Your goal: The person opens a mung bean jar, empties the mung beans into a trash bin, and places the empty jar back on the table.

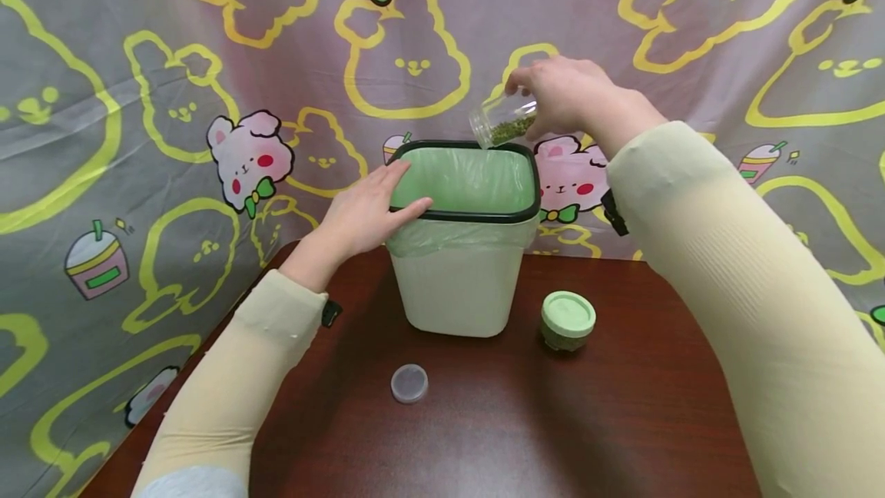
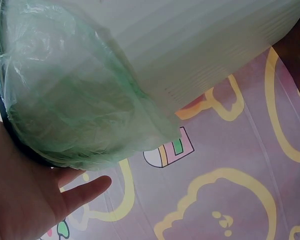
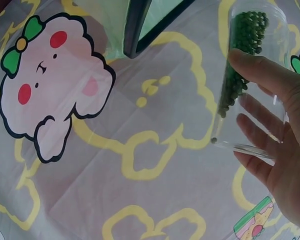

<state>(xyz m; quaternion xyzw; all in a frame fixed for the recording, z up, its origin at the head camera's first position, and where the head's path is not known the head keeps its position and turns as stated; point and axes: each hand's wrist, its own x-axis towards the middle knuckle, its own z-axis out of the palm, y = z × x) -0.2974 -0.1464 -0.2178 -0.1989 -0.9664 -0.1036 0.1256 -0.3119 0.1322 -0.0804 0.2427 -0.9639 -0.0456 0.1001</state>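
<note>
In the head view my right hand (image 1: 574,98) holds a clear jar (image 1: 499,110) tipped nearly sideways, its mouth facing left over the bin's back right rim. Green beans (image 3: 247,32), which look like mung beans, lie along the jar's lower side. Below stands a pale trash bin (image 1: 459,287) with a dark rim, lined with a translucent green bag (image 1: 463,175). My left hand (image 1: 362,210) rests on the bin's left rim, fingers fairly straight and thumb along the front edge. The left wrist view shows that hand (image 2: 25,200) against the rim and bag.
A round clear lid (image 1: 409,383) lies on the dark brown table (image 1: 477,436) in front of the bin. To the bin's right stands a small container with a pale green lid (image 1: 568,313). A patterned cloth (image 1: 180,137) hangs behind and at the left.
</note>
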